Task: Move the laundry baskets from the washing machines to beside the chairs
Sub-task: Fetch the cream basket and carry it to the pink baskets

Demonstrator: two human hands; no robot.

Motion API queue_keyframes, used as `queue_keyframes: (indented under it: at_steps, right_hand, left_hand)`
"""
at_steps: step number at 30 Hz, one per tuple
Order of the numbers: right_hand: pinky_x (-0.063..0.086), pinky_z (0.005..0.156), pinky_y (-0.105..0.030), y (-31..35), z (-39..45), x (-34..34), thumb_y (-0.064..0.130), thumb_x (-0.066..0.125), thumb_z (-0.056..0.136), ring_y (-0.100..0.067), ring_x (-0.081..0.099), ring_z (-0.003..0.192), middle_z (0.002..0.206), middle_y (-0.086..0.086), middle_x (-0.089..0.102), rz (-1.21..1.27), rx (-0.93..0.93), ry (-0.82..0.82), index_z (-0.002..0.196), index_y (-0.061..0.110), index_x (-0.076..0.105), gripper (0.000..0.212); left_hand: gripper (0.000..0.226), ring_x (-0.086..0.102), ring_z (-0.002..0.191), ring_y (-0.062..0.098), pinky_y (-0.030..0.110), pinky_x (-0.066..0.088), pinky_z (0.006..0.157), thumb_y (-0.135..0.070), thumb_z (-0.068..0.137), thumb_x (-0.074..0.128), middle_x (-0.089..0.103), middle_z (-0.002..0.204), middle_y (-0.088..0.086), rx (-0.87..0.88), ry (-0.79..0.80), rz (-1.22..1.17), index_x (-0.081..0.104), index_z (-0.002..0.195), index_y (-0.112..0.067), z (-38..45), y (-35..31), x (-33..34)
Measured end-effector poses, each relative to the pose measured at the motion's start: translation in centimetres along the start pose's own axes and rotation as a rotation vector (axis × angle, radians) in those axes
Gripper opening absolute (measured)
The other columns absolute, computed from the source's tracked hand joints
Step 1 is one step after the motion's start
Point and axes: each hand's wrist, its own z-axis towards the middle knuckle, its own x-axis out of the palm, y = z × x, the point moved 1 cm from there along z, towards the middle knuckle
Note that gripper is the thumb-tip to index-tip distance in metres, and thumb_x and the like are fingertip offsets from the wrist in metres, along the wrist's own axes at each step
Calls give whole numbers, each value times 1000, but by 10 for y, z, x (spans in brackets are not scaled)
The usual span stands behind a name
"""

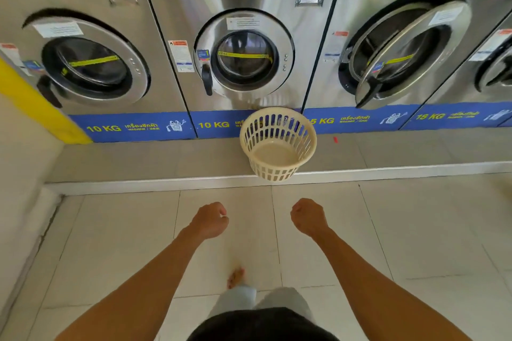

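Head view: standing on the raised grey ledge (pixel 138 163), just in front of the middle stainless-steel washing machine (pixel 243 44), a cream round slatted plastic laundry basket (pixel 278 144), empty and untouched. Hovering over the pale tiled floor (pixel 415 230), well short of it: left hand (pixel 209 219) and right hand (pixel 308 218), fingers curling into loose fists, holding nothing.

Bare forearms without sleeves, a dark top (pixel 261 325), pale grey trousers (pixel 279 299) and 1 bare foot (pixel 235 277) showing below.
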Motion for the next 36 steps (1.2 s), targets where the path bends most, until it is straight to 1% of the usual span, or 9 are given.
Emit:
queue_keyframes:
  at_steps: [4,9,13,16,23,26,30,33,36]
  right_hand:
    - [49,89,-26,23,40,-24,13,49,97,-26,66,109,114,-11,70,7,26,-15,109,-1,69,27]
    - [46,92,-25,27,99,-46,14,51,95,-25,65,110,115,-9,69,41,66,-9,107,0,70,27]
    - [42,87,-21,28,150,-54,15,50,94,-24,64,115,119,-8,69,8,72,49,113,3,67,28]
    - [45,91,-26,29,192,-63,14,49,95,-28,63,117,121,-10,68,-41,60,99,116,2,64,28]
    - [48,98,-31,3,292,-77,13,55,88,-29,63,119,124,-10,70,-97,48,199,114,7,68,30]
    - [45,102,-33,-4,329,-82,10,54,92,-32,61,123,128,-14,67,-109,20,197,119,2,67,31]
    - [46,102,-38,-32,384,-75,15,54,93,-35,60,123,126,-15,67,-82,97,235,120,3,67,32]
    - [44,104,-36,-54,412,-65,23,55,92,-32,57,128,136,-11,63,-55,142,260,131,9,61,42]
    - [44,104,-40,-74,436,-52,27,58,93,-34,53,131,141,-15,57,-37,176,241,140,7,50,51]
  left_hand:
    - [28,58,113,24,30,46,93,-24,89,53,65,120,3,-6,27,62,64,112,-16,47,-18,-40]
    - [31,58,111,22,29,46,89,-24,88,53,63,120,4,-3,60,19,62,116,-15,100,-49,-64]
    - [34,58,112,23,28,45,87,-26,90,54,62,124,6,-27,65,-22,57,124,-18,140,-71,-70]
    - [34,57,115,24,29,44,90,-24,91,54,63,124,7,-61,64,-66,57,124,-17,171,-90,-70]
    - [34,58,116,25,34,48,98,-28,90,52,62,127,6,-209,133,-87,58,124,-23,238,-120,-56]
    - [36,57,117,26,34,47,98,-27,91,52,61,127,6,-274,133,-100,57,126,-23,270,-126,-52]
    - [39,56,118,26,34,46,97,-27,90,51,59,130,6,-363,132,-113,55,129,-24,320,-128,-33]
    - [44,54,122,27,36,45,101,-25,90,49,60,131,6,-387,152,-109,51,134,-25,350,-130,-9]
    - [54,53,124,29,36,45,101,-21,90,48,58,134,10,-393,164,-130,42,143,-26,376,-132,18]
